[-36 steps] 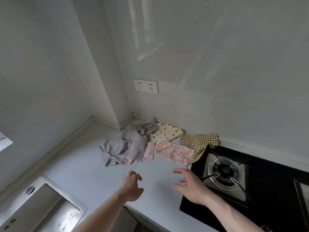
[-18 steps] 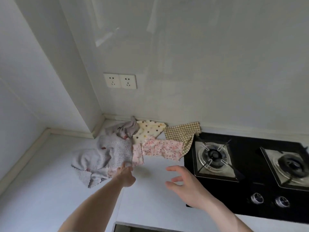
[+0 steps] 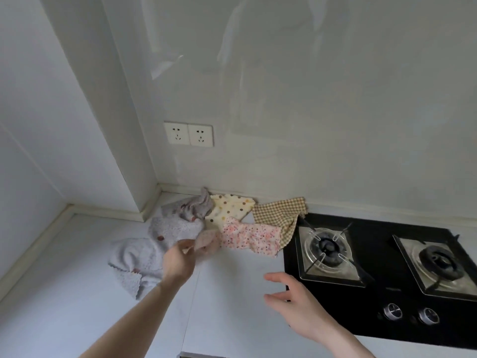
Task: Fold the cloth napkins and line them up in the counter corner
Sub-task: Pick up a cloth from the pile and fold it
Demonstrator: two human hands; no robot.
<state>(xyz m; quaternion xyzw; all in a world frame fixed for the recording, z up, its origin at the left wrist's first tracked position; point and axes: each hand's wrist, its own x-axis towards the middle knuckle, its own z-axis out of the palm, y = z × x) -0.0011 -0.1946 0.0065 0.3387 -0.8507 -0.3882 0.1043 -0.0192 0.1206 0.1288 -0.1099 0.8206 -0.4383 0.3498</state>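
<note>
Now the left hand [image 3: 178, 262] pinches the pink flowery napkin [image 3: 247, 237], which lies in the napkin pile near the counter [image 3: 64, 293] corner. The right hand [image 3: 294, 303] hovers, fingers spread.

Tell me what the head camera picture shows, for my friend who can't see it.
A person's left hand pinches the corner of a pink flowery napkin in a rumpled pile of unfolded napkins on a white counter near the wall corner. The right hand hovers open by a black stove.
</note>
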